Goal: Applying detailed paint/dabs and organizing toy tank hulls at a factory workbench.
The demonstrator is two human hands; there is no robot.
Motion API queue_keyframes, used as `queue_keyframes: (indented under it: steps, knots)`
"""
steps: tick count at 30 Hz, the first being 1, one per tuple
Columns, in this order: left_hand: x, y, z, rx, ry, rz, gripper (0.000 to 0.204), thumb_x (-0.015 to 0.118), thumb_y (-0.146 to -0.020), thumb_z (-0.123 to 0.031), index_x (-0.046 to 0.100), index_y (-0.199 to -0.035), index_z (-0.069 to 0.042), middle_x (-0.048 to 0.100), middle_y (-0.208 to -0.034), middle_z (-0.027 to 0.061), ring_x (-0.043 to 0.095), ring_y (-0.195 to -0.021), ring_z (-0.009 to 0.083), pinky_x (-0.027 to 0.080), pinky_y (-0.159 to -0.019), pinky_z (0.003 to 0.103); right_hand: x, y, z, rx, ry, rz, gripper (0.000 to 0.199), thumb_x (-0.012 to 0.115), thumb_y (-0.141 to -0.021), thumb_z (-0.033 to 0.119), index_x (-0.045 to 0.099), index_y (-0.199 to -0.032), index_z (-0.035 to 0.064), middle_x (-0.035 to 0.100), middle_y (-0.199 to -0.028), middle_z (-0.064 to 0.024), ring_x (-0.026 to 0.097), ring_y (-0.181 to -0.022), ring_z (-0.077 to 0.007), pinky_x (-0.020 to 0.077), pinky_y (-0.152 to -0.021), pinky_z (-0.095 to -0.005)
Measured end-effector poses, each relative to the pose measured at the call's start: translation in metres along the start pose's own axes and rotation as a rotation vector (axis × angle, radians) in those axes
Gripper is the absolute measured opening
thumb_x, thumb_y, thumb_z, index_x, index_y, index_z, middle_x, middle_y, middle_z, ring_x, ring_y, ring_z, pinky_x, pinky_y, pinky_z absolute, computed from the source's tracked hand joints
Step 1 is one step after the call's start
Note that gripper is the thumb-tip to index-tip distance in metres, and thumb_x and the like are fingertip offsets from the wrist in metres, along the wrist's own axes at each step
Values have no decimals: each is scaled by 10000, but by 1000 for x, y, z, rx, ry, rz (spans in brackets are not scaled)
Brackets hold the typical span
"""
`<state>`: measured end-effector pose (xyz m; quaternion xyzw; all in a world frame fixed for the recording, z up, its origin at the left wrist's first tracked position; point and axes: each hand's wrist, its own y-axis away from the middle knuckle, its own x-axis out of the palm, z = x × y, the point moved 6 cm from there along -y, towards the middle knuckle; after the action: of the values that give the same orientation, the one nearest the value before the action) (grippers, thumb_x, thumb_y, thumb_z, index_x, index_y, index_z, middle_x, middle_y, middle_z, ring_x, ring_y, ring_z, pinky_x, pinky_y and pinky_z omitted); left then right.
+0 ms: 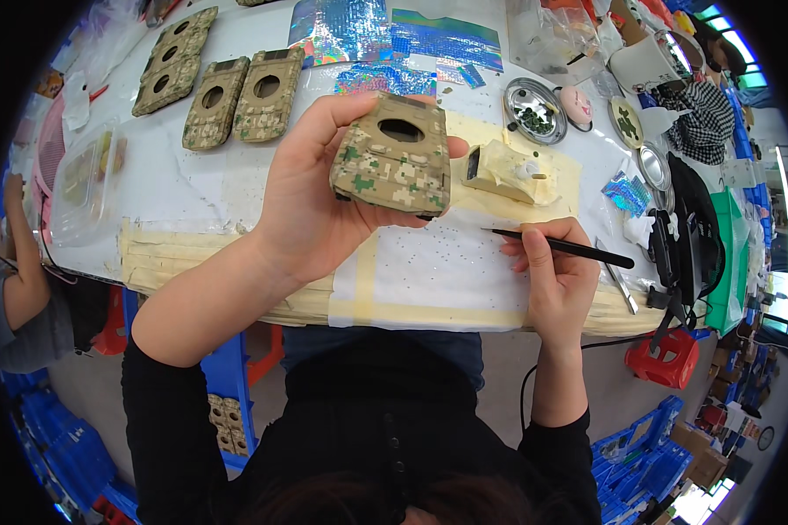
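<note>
2 hands: left (pixel 311 206) grips camouflage case (pixel 392 162), right (pixel 552 267) pinches black pen (pixel 562 248).

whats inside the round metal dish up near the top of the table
The round metal dish holds a cluster of small dark green pieces, gathered mostly toward its right side. Bare shiny bottom shows around them. What lies under the cluster is covered.
</note>
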<state>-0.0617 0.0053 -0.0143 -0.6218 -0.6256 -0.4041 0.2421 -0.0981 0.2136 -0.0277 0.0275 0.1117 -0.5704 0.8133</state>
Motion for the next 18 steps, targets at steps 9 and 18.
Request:
queue_keyframes:
  steps: [9,18]
  knots:
    - [0,0,-1,6,-9,-24,534,277,-948,-369,455,-1298,-8,545,-1199,275,656,-696,236,543,-576,272,-3,0,0,-20,-40,-22,126,594,-907,95,554,-880,-21,639,-773,-82,621,-688,-110,473,-586,-205]
    - [-1,-1,2,-8,-4,0,518,297,-942,-364,447,-1296,-18,556,-1179,273,655,-684,244,539,-563,287,-13,-1,16,-106,-95,-41,122,569,-919,90,533,-906,-26,632,-794,-109,637,-710,-142,492,-597,-224]
